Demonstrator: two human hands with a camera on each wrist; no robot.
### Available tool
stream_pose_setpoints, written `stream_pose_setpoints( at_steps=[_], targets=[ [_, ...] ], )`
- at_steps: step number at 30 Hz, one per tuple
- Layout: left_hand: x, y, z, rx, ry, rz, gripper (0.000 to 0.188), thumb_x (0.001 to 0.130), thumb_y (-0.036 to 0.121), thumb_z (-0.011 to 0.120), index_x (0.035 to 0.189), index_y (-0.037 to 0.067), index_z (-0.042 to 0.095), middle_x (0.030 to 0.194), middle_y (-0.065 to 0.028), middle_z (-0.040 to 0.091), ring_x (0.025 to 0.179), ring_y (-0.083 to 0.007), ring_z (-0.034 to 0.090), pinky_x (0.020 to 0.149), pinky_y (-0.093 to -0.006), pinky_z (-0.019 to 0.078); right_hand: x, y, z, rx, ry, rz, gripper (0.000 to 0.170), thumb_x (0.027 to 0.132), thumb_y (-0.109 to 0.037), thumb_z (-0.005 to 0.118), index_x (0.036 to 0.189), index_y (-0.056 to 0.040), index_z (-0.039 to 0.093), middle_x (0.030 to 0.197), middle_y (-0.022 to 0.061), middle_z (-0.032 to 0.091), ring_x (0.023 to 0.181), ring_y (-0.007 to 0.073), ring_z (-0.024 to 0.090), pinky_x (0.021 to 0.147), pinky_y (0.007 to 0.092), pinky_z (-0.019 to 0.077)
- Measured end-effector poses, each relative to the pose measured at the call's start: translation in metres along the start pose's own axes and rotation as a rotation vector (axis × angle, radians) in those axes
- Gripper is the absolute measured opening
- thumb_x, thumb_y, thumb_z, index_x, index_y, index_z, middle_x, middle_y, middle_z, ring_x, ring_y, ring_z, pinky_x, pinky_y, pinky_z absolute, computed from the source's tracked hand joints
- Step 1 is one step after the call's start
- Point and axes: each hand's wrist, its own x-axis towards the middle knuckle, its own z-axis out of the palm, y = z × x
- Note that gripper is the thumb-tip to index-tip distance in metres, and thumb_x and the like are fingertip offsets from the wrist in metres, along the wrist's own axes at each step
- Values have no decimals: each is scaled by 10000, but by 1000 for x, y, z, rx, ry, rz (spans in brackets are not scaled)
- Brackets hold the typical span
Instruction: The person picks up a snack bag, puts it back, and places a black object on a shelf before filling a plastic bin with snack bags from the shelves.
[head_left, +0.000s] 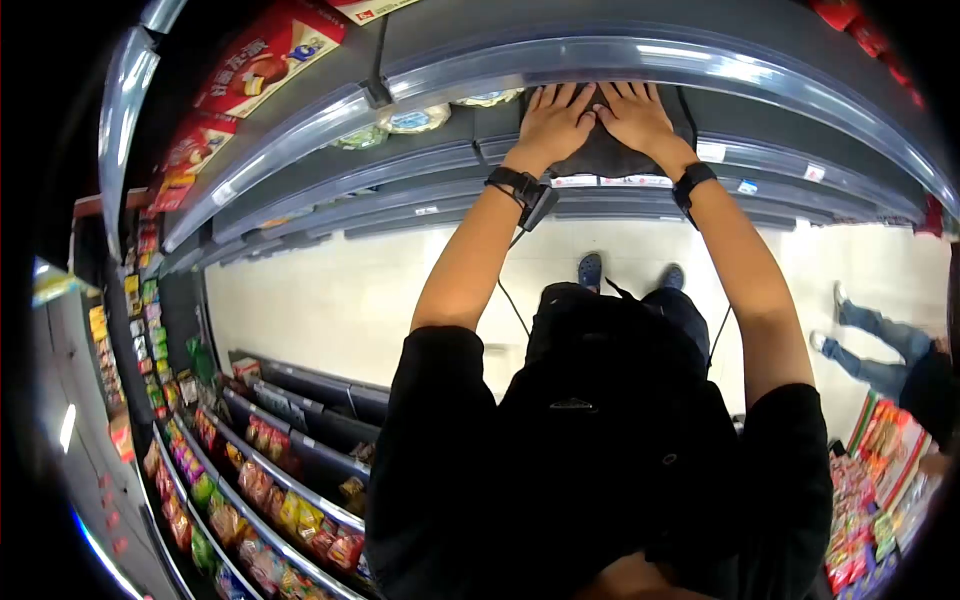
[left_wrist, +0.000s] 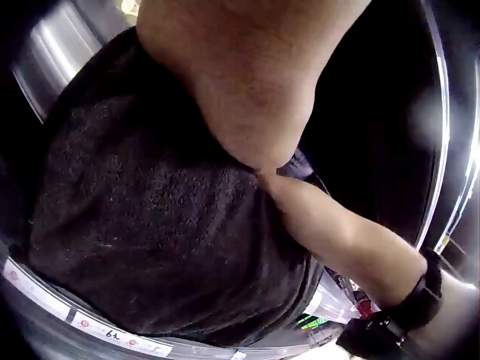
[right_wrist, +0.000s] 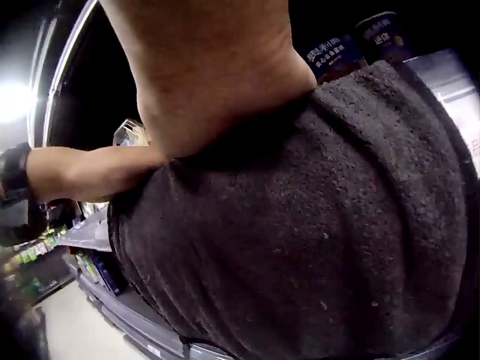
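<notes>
A dark grey, fuzzy cloth [head_left: 625, 162] lies on a store shelf and drapes over its front edge. My left hand [head_left: 555, 128] lies on it, palm down, with its fingers straight and pointing to the back of the shelf. Beside it, thumbs close together, my right hand [head_left: 637, 122] rests on the same cloth with fingers extended. In the left wrist view the towel-like cloth [left_wrist: 150, 210] spreads below the hand. The right wrist view shows the cloth [right_wrist: 322, 225] with soft folds; the fingers are hidden there.
A shelf with a clear front rail [head_left: 600, 55] passes just above the hands. Wrapped packages [head_left: 415, 119] sit left of them, and dark blue printed packs [right_wrist: 334, 56] stand behind the cloth. Snack racks [head_left: 300, 500] are behind me; another person's legs [head_left: 880, 350] are at right.
</notes>
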Motion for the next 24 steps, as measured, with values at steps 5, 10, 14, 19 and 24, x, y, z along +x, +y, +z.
stream_pose_setpoints(
  at_steps=[5,10,14,19,24],
  targets=[
    [2,6,11,18,61,-28,561,981,466,336,1492,237,372,1587,-91,243,1454,-375,191,1180,-511,138,-9,8,-3,-32,8,-20,600,984,-400,344,1497,-90,328,1560,89,300,1457,267,213,1202,446,116],
    [3,31,10,71,78,6,593,967,543,344,1474,243,407,1583,-83,257,1444,-440,170,1168,-559,118,-27,31,-8,-6,48,-72,599,994,-440,330,1466,-75,376,1545,70,336,1443,234,260,1192,426,175],
    [-3,62,11,53,230,159,538,918,484,531,1379,207,539,1504,-101,403,1386,-454,307,1132,-559,250,-57,74,-16,-7,217,-310,541,977,-398,457,1401,-62,468,1496,73,416,1402,234,350,1158,414,280],
    [2,113,31,-9,503,145,361,795,85,621,1138,170,696,1271,-31,633,1207,-310,555,930,-456,448,-80,114,-20,128,318,-417,348,902,-119,607,1240,-36,609,1379,49,548,1293,231,498,1092,376,406],
    [7,164,15,-378,661,113,349,792,9,592,1116,95,688,1071,-110,698,1040,-306,652,874,-424,490,-104,113,-35,586,469,-239,257,890,-35,578,1133,-29,660,1173,117,671,1097,294,636,942,386,503]
  ],
)
